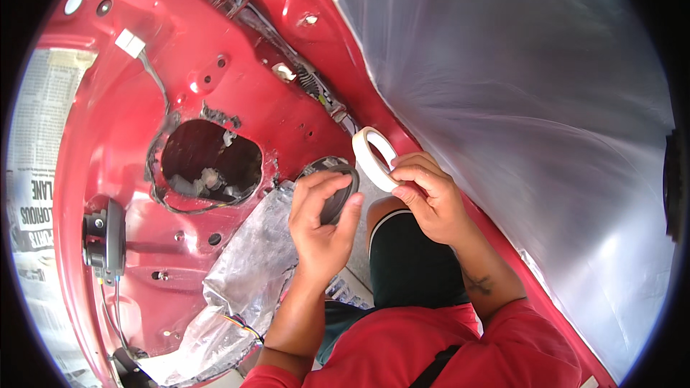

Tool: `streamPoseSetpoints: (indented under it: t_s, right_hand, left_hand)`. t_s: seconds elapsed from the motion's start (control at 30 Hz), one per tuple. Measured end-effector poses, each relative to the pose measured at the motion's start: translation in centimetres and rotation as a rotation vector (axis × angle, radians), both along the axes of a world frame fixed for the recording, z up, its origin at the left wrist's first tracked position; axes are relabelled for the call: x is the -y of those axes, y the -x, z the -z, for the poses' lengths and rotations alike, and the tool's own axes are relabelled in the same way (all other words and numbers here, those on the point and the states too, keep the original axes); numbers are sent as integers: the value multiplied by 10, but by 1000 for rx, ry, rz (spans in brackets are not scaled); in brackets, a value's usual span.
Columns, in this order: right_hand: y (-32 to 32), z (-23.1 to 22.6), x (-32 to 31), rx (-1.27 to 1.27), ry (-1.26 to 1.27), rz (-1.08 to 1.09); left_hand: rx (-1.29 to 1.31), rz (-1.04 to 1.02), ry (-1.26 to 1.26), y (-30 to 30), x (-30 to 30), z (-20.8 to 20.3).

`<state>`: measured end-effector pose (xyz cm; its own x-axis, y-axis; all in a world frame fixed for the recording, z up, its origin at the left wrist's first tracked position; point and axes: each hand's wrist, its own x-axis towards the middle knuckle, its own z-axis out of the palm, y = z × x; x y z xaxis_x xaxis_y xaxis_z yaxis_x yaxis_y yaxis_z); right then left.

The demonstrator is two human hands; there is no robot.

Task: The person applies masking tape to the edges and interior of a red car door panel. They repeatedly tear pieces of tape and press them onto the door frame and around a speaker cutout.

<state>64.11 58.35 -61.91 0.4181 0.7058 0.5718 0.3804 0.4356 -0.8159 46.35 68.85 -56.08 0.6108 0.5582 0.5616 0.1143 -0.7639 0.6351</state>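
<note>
Pinching a roll of whitish tape [369, 167], the right hand [433, 200] is clamping its grip, thumb against fingers, on the ring's right edge. The roll is standing tilted between the two hands, its open middle showing, just above the person's dark shorts [417, 262] in the view. The left hand [316, 219] is curving near the roll, its grip standing apart, thumb away from fingers; a dark round disc [333, 205] is showing behind it, and whether the hand is touching that disc I cannot tell. Beyond the hands, a red metal panel [194, 43] is stretching across the left, a ragged dark opening [208, 147] gaping in it. A crumpled clear sheet [251, 262] is hanging below that opening, a white connector [130, 43] is dangling a cable above it, and a large translucent sheet [525, 65] is covering the right side.
</note>
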Motion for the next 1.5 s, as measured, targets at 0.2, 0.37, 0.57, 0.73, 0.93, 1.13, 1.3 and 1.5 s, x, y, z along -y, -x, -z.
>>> streamPoseSetpoints:
  t_s: [0.2,0.37,0.57,0.73,0.93,1.13,1.3,1.5]
  right_hand:
    - [9,1,-7,108,6,23]
    - [8,2,-1,266,-5,52]
    - [6,1,9,376,61,24]
    - [7,7,15,379,85,0]
    - [2,18,27,322,131,-90]
    - [2,14,29,327,136,-151]
    - [15,6,25,235,142,-112]
    - [18,17,-9,375,128,285]
  left_hand:
    - [-78,-43,-144,-9,-8,-29]
    - [-206,51,-26,-9,-19,-38]
    - [-210,82,76,-5,-16,-29]
    - [-126,144,109,4,-21,3]
    - [-71,127,404,14,-13,19]
    - [-164,-48,208,11,-2,4]
    - [-228,-105,228,11,7,6]
    - [-89,-81,435,21,13,41]
